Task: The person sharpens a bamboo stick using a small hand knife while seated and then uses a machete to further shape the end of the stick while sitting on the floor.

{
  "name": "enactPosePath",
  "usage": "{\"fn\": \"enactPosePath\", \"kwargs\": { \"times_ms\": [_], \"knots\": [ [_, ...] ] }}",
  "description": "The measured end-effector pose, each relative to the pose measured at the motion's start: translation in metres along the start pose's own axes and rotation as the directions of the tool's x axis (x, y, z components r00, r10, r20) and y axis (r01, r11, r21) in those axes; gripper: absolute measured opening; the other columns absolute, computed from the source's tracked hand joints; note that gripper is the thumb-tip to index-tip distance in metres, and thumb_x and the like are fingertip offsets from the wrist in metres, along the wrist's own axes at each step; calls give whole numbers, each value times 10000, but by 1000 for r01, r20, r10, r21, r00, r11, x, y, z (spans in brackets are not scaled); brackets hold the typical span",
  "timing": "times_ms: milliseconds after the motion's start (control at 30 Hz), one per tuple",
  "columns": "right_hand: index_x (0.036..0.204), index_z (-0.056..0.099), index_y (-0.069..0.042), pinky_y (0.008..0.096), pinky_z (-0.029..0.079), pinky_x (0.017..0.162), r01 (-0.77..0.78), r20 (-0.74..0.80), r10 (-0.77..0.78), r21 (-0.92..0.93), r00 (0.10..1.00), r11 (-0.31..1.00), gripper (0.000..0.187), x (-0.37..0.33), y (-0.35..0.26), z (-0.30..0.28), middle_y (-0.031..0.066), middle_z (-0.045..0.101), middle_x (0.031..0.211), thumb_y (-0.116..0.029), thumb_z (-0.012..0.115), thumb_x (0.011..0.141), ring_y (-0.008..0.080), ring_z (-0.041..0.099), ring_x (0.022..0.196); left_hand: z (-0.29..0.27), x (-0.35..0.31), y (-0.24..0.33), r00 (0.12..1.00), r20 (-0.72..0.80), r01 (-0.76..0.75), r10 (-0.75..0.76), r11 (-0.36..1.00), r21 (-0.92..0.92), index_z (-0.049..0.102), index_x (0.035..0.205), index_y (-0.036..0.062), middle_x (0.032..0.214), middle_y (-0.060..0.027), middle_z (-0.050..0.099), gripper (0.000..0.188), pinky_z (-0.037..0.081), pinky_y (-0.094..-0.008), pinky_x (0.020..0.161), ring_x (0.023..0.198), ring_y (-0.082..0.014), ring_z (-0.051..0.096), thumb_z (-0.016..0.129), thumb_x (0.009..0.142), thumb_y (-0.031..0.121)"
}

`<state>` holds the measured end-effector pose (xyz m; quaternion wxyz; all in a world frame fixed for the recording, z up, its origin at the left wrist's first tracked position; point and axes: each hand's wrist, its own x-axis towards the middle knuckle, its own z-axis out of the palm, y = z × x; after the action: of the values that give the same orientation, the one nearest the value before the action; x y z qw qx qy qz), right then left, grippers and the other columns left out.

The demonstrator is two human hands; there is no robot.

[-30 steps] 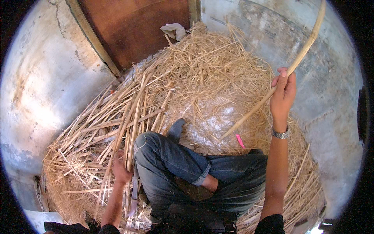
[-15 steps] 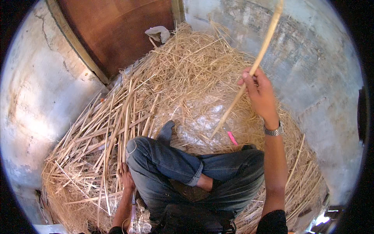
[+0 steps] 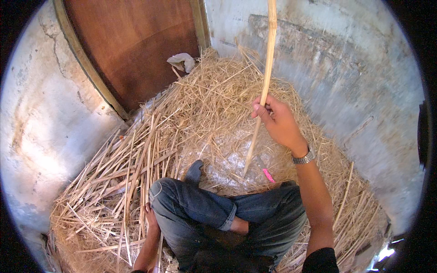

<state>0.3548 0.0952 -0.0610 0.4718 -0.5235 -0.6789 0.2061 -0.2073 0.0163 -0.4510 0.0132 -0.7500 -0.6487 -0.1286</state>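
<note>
My right hand point(image 3: 273, 116) is closed round a long, pale bamboo strip point(image 3: 268, 59), gripping it between thumb and fingers. The strip stands steeply tilted; its upper end runs out of view and its lower tip hangs over the dusty floor in front of my crossed legs. Near that tip lies a knife with a pink handle point(image 3: 268, 175), its narrow blade among the shavings. Beside my left knee, my left hand point(image 3: 151, 217) is lowered by the loose bamboo strips point(image 3: 129, 182). Its fingers look stretched out, holding nothing I can see, though the knee hides part of them.
Curly bamboo shavings point(image 3: 227, 84) heap up toward the far corner. A brown door point(image 3: 136, 41) and a crumpled whitish bag point(image 3: 182, 61) are at the back. Weathered walls point(image 3: 355, 82) close in on both sides. More strips lie to my right.
My right hand has moved left and nearer to me, bringing the bamboo strip more upright. The left hand has dropped slightly and is now more hidden by the knee. My view has shifted a little.
</note>
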Motion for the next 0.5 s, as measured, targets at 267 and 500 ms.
{"fn": "enactPosePath", "kwargs": {
  "times_ms": [267,500],
  "knots": [
    [1073,627,-9,281,504,699,22,-65,-17,81,998,996,222,-3,9,12,47,680,830,-214,567,1012,124,651,795,-11,6,-26,990,35,136,-137,990,31,670,1155,72,1112,-177,647,414,285,-616,1016,1201,-378,440,579,838,324],
    [1071,635,-20,291,510,665,36,-145,-32,23,989,999,231,-10,34,19,69,695,812,-233,580,999,151,663,756,-132,42,-66,843,33,403,-537,589,-701,593,976,13,804,-70,613,239,479,-292,623,753,-147,612,557,1017,246]
  ]
}}
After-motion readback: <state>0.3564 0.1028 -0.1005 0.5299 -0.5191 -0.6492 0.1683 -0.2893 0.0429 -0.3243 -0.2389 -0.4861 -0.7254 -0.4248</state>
